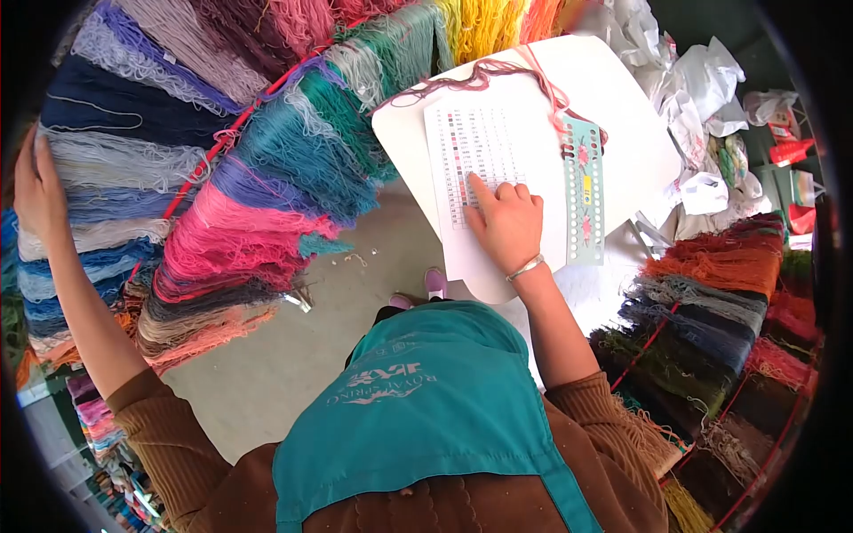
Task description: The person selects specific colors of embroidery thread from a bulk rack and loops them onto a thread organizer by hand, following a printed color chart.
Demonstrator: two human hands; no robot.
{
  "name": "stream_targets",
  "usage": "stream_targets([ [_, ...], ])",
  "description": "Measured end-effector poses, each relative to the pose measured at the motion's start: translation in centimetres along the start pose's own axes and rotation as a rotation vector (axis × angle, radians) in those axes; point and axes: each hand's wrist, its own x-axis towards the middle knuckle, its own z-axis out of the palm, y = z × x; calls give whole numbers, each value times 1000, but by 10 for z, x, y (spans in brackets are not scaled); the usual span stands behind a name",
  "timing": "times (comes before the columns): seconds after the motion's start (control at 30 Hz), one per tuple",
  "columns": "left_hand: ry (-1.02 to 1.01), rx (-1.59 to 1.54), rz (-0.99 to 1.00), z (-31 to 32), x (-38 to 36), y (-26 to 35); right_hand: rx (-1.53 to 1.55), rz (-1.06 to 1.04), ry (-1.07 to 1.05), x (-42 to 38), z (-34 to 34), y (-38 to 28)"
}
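My left hand reaches out to the far left, fingers stretched along the outer side of hanging hanks of thread. It lies against the pale grey-blue thread hank, just below a dark navy hank. My right hand rests on a printed colour chart, index finger extended onto its rows and the other fingers curled, holding nothing. Under the chart is a large white board. Right of the hand lies a pale green card with punched holes, with pink and dark red threads tied through it.
Hanks hang along a red cord, with pink thread and teal thread nearby. More hanks hang at right, including orange thread. White plastic bags are piled at upper right. Below is the floor.
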Motion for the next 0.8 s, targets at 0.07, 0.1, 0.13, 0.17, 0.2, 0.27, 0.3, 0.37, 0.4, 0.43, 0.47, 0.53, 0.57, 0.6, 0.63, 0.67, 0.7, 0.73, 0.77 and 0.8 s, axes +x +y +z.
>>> stream_targets([
  [0.07,-8,-23,4,0,1,0,5,-4,13,-1,0,0],
  [0.1,-7,-24,4,-1,0,3,10,-6,24,-1,1,0],
  [0.13,17,-31,15,-2,0,6,9,-5,24,-1,0,1],
  [0.17,40,-38,27,-2,-1,8,17,-7,33,-1,0,0],
  [0.2,41,-40,27,-2,-2,8,25,-9,41,-1,0,0],
  [0.27,38,-37,16,0,-3,8,27,-6,43,-2,0,0],
  [0.3,37,-35,11,1,-3,7,30,-5,46,-2,-1,0],
  [0.37,35,-31,0,2,-3,7,31,-3,41,-2,-2,0],
  [0.4,34,-31,1,1,-3,8,31,-2,36,-2,-2,0],
  [0.43,27,-40,-1,-1,-3,10,31,0,34,-2,-1,1],
  [0.47,20,-49,-3,-2,-3,12,49,8,29,-1,0,3],
  [0.53,20,-30,-3,-1,-4,10,67,16,22,-1,0,3],
  [0.57,24,-9,-2,0,-4,9,70,20,13,-1,0,3],
  [0.6,22,-10,-2,0,-4,11,73,24,5,-1,-1,3],
  [0.63,33,-28,1,-1,-4,15,73,25,4,-2,-2,3],
  [0.67,44,-46,4,-2,-5,17,78,17,5,-3,-3,3],
  [0.7,43,-47,4,-2,-5,16,84,10,7,-3,-3,4],
  [0.73,34,-40,2,-2,-5,15,84,11,6,-4,-3,4],
  [0.77,25,-34,1,-1,-4,14,93,5,5,-5,-4,4],
  [0.8,24,-36,2,-1,-4,14,102,0,3,-6,-4,5],
])
